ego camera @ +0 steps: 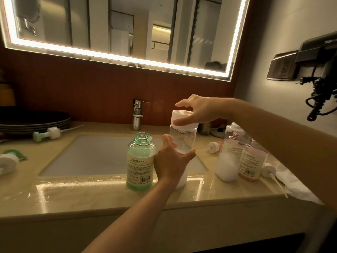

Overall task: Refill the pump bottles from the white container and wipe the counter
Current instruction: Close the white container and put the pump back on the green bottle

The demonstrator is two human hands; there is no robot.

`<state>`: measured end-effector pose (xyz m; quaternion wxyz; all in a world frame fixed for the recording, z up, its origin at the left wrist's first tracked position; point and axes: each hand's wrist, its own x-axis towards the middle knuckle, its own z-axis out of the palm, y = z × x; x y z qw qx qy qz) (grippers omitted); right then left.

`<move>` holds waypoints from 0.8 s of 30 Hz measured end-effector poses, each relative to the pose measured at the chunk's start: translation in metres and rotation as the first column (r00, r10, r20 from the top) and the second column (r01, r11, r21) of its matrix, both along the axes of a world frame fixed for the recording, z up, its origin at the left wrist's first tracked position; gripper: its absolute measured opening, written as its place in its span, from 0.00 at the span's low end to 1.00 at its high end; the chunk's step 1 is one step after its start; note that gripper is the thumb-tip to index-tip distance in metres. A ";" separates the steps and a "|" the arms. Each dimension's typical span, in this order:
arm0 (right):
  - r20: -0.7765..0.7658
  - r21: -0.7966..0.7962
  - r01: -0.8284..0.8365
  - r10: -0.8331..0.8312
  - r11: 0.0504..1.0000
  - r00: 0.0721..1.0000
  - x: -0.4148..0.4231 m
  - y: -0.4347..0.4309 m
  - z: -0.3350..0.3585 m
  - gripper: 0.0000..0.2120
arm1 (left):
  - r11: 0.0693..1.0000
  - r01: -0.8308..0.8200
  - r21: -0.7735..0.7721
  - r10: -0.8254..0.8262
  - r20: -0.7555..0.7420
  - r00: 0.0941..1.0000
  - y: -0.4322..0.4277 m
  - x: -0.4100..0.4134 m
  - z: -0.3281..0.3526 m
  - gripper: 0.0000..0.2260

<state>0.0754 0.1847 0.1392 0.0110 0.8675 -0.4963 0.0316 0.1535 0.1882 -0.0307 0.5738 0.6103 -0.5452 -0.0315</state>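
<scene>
Table (91, 196), front edge: left hand (171, 162), grip curled round the clear body of the white container (184, 141), which is upright and just right of the open green bottle (140, 161). Right hand (198, 110) above, grip pinching the container's white cap (182, 116), thumb in front. Pink bottle (252, 161) stands uncapped to the right. Loose pump head (215, 147) lies behind. Sink (102, 154) and faucet (136, 114) farther back.

Bathroom. Vanity unit with polished beige stone tabletop (91, 194), rectangular undermount basin (94, 154) set into it, chrome tap (137, 114) at the rear edge. Wide mirror (118, 30) with lit border strip, mounted on a dark reddish wall panel (73, 84). Wall-hung hair dryer (319, 57) with coiled cord, and socket plate (281, 67), on the side wall.
</scene>
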 end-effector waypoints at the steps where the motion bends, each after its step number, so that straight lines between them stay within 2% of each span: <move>1: 0.022 0.031 -0.045 0.044 0.999 0.999 -0.002 0.000 0.002 0.33 | 1.000 -0.001 0.000 0.001 0.002 1.000 0.000 0.000 0.000 0.30; 4: -0.001 -0.054 -0.078 0.078 0.996 0.997 -0.003 -0.004 0.000 0.29 | 1.000 -0.003 0.009 0.003 0.006 1.000 0.001 0.000 -0.001 0.30; 10: -0.041 -0.395 0.037 -0.058 0.918 0.998 0.002 -0.010 -0.016 0.35 | 1.000 0.001 0.028 -0.001 0.015 1.000 0.004 -0.001 0.001 0.31; 12: -0.029 -0.321 0.037 -0.048 0.946 0.998 0.000 -0.008 -0.013 0.37 | 1.000 0.008 0.027 -0.008 0.010 1.000 0.005 -0.001 0.000 0.31; 14: 0.001 -0.037 0.055 -0.055 0.998 0.998 -0.006 -0.006 -0.004 0.37 | 1.000 0.007 0.026 -0.007 0.009 1.000 0.005 -0.001 0.000 0.31; 15: -0.001 0.101 0.053 -0.053 0.993 0.999 -0.009 -0.006 0.001 0.37 | 1.000 0.005 0.029 -0.006 0.010 1.000 0.006 -0.001 0.001 0.31; 17: 0.025 0.258 0.035 -0.043 0.965 0.999 -0.016 -0.008 0.006 0.34 | 0.999 0.010 0.038 -0.011 0.015 1.000 0.006 -0.001 0.001 0.32; 19: 0.106 0.271 0.007 -0.037 0.963 0.994 -0.021 -0.014 0.006 0.31 | 0.999 0.014 0.043 -0.015 0.018 1.000 0.007 -0.002 0.001 0.32; 24: 0.151 0.087 -0.020 0.006 0.996 0.989 -0.019 -0.021 -0.008 0.25 | 0.999 -0.008 0.039 0.008 0.013 1.000 0.007 -0.004 -0.001 0.32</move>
